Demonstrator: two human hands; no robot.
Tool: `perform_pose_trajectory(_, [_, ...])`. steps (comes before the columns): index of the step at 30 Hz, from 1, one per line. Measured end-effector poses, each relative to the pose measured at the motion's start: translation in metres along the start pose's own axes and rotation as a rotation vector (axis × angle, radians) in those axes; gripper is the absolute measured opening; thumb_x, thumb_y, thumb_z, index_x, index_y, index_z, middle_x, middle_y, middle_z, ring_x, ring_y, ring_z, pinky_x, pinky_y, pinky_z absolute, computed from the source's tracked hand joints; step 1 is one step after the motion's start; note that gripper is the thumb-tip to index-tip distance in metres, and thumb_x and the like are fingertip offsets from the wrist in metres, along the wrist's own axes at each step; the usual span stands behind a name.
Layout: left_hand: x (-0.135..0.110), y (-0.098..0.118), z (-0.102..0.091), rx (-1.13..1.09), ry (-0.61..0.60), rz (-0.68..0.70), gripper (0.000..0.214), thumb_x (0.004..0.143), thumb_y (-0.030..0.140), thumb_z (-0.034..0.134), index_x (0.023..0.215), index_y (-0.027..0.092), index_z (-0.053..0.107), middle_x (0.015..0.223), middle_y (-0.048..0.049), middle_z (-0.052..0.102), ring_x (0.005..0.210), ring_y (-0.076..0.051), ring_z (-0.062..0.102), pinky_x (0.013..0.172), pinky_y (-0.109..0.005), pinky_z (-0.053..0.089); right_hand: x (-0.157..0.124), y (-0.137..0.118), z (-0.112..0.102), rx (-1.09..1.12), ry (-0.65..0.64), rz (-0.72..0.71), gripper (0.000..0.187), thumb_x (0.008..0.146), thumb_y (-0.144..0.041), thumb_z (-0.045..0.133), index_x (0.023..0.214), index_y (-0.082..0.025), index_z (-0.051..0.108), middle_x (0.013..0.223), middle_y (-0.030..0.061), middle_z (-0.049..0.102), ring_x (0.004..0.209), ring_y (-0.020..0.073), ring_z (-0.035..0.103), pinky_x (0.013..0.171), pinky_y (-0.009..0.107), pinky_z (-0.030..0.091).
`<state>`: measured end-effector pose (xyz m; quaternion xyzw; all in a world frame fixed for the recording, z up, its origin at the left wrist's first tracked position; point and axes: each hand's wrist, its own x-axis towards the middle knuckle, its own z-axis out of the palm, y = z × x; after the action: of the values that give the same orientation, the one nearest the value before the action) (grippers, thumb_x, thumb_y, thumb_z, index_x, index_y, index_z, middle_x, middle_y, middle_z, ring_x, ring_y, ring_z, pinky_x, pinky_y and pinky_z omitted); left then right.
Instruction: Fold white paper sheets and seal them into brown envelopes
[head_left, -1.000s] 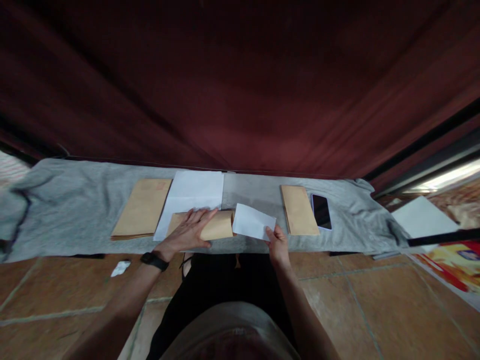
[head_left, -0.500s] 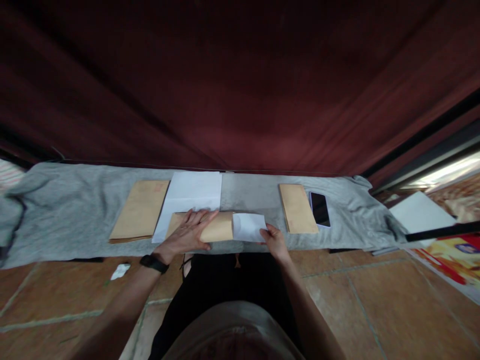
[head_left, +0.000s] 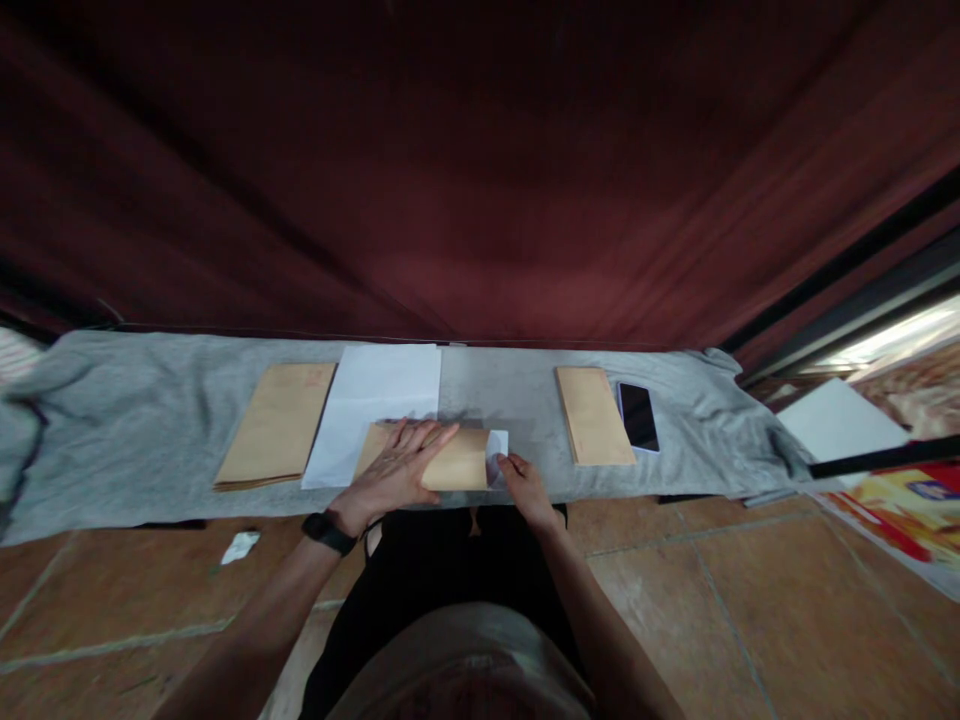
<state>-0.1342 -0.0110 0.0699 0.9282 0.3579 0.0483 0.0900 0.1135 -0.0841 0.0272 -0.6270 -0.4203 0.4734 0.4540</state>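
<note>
A brown envelope [head_left: 461,462] lies on the grey cloth [head_left: 135,420] in front of me. My left hand [head_left: 397,470] rests flat on it, fingers spread. A folded white paper [head_left: 498,447] sticks out of the envelope's right end by a small strip. My right hand [head_left: 525,485] pinches that strip. A black watch [head_left: 328,532] is on my left wrist.
A stack of brown envelopes [head_left: 276,425] and white sheets [head_left: 375,400] lie left of my hands. Another brown envelope [head_left: 594,415] and a dark phone [head_left: 638,417] lie to the right. A dark red curtain [head_left: 480,170] hangs behind. More white paper [head_left: 840,420] lies far right on the tiled floor [head_left: 750,610].
My right hand has pushed the white paper leftward into the brown envelope; only a small strip shows now. The left hand and envelope have shifted slightly right.
</note>
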Motion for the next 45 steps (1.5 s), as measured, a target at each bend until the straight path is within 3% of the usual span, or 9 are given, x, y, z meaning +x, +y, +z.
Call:
perform_pose_trajectory(16, [0.025, 0.022, -0.009, 0.003, 0.028, 0.1, 0.112, 0.074, 0.052, 0.078, 0.159, 0.027, 0.011, 0.155, -0.0154, 0.037, 0.147, -0.035, 0.028, 0.121, -0.059, 0.009, 0.002, 0.0, 0.003, 0.19, 0.03, 0.039, 0.037, 0.074, -0.055, 0.058, 0.069, -0.019, 0.069, 0.064, 0.0003, 0.066, 0.063, 0.0161, 0.058, 0.058, 0.025, 0.045])
perform_pose_trajectory(20, [0.029, 0.023, -0.008, 0.007, 0.026, 0.107, 0.115, 0.072, 0.051, 0.08, 0.159, 0.026, 0.011, 0.161, -0.0162, 0.028, 0.15, -0.036, 0.019, 0.121, -0.06, 0.007, 0.004, 0.0, -0.003, 0.235, 0.092, 0.048, 0.037, 0.07, -0.055, 0.063, 0.06, -0.02, 0.065, 0.059, 0.0, 0.064, 0.061, 0.0162, 0.058, 0.06, 0.026, 0.045])
perform_pose_trajectory(23, [0.027, 0.029, -0.007, -0.032, 0.079, 0.06, 0.103, 0.077, 0.048, 0.077, 0.158, 0.029, 0.016, 0.165, -0.0142, 0.019, 0.152, -0.037, 0.014, 0.121, -0.062, 0.009, 0.008, 0.0, -0.01, 0.287, 0.165, 0.046, 0.038, 0.07, -0.055, 0.065, 0.06, -0.019, 0.064, 0.061, 0.0008, 0.065, 0.064, 0.0165, 0.06, 0.064, 0.027, 0.047])
perform_pose_trajectory(26, [0.02, 0.047, 0.003, -0.259, 0.255, -0.124, 0.078, 0.088, 0.042, 0.066, 0.155, 0.029, 0.028, 0.162, -0.0127, 0.027, 0.15, -0.034, 0.022, 0.12, -0.059, 0.019, 0.012, 0.001, -0.019, 0.348, 0.251, 0.049, 0.039, 0.069, -0.058, 0.066, 0.065, -0.019, 0.066, 0.065, 0.0016, 0.067, 0.067, 0.0171, 0.062, 0.066, 0.027, 0.048])
perform_pose_trajectory(30, [0.016, 0.082, 0.031, -1.072, 0.524, -0.585, 0.051, 0.088, 0.05, 0.064, 0.13, 0.021, 0.056, 0.126, -0.013, 0.064, 0.121, -0.029, 0.061, 0.101, -0.047, 0.05, 0.014, 0.008, -0.024, 0.424, 0.32, 0.083, 0.043, 0.067, -0.062, 0.067, 0.071, -0.02, 0.066, 0.066, 0.0012, 0.068, 0.067, 0.0176, 0.065, 0.063, 0.027, 0.05])
perform_pose_trajectory(32, [0.021, 0.097, 0.043, -1.58, 0.406, -0.752, 0.046, 0.084, 0.052, 0.067, 0.113, 0.016, 0.063, 0.105, -0.0132, 0.072, 0.101, -0.028, 0.07, 0.091, -0.044, 0.056, 0.014, 0.013, -0.02, 0.447, 0.325, 0.106, 0.043, 0.065, -0.063, 0.067, 0.07, -0.02, 0.065, 0.066, 0.0014, 0.068, 0.064, 0.0175, 0.065, 0.06, 0.027, 0.05])
perform_pose_trajectory(34, [0.031, 0.107, 0.049, -1.898, 0.284, -0.846, 0.041, 0.081, 0.048, 0.073, 0.103, 0.014, 0.064, 0.095, -0.0136, 0.074, 0.092, -0.026, 0.073, 0.086, -0.041, 0.058, 0.013, 0.017, -0.015, 0.462, 0.312, 0.12, 0.041, 0.065, -0.061, 0.068, 0.069, -0.02, 0.065, 0.067, 0.0021, 0.069, 0.064, 0.0175, 0.065, 0.06, 0.027, 0.051])
perform_pose_trajectory(37, [0.049, 0.116, 0.05, -2.003, 0.272, -0.893, 0.033, 0.076, 0.035, 0.079, 0.099, 0.016, 0.064, 0.093, -0.0108, 0.076, 0.083, -0.023, 0.074, 0.077, -0.036, 0.06, 0.011, 0.02, -0.009, 0.475, 0.272, 0.129, 0.039, 0.065, -0.059, 0.069, 0.072, -0.02, 0.066, 0.071, 0.0028, 0.071, 0.069, 0.0181, 0.067, 0.064, 0.028, 0.053])
perform_pose_trajectory(45, [0.072, 0.113, 0.043, -1.815, 0.344, -0.934, 0.023, 0.071, 0.023, 0.076, 0.09, 0.016, 0.065, 0.081, -0.0046, 0.074, 0.064, -0.016, 0.07, 0.06, -0.026, 0.057, 0.008, 0.015, -0.022, 0.471, 0.173, 0.174, 0.037, 0.061, -0.053, 0.077, 0.078, -0.021, 0.069, 0.079, 0.0036, 0.074, 0.075, 0.0206, 0.068, 0.068, 0.032, 0.057])
